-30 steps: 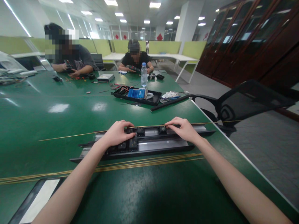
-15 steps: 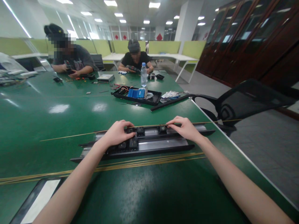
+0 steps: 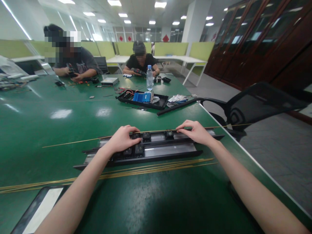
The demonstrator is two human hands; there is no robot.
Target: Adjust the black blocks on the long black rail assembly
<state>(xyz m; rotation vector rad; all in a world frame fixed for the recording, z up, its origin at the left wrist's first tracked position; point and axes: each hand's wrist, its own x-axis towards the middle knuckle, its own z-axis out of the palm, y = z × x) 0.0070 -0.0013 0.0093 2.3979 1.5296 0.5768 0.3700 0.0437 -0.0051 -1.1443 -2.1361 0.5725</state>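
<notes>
Two black-edged metal rails lie side by side on the green table; the near rail (image 3: 168,151) and the far rail (image 3: 158,137) both carry small black blocks. A long thin brass-coloured rod (image 3: 73,142) runs along the far rail's back edge and reaches past both ends. My left hand (image 3: 124,138) is closed at the far rail's left part, fingertips at the rod and a black block. Thumb and forefinger of my right hand (image 3: 191,131) pinch the rod, just right of a black block (image 3: 169,134). Several more rods (image 3: 156,169) lie in front of the rails.
A black tray (image 3: 161,103) with a blue item, a water bottle (image 3: 149,78) and gloves (image 3: 177,99) lie beyond the rails. Two people sit across the table. A black chair (image 3: 258,107) stands at the right edge. A dark flat object (image 3: 44,208) lies front left.
My right hand has slid slightly to the right along the rod. My left hand stays in the same place.
</notes>
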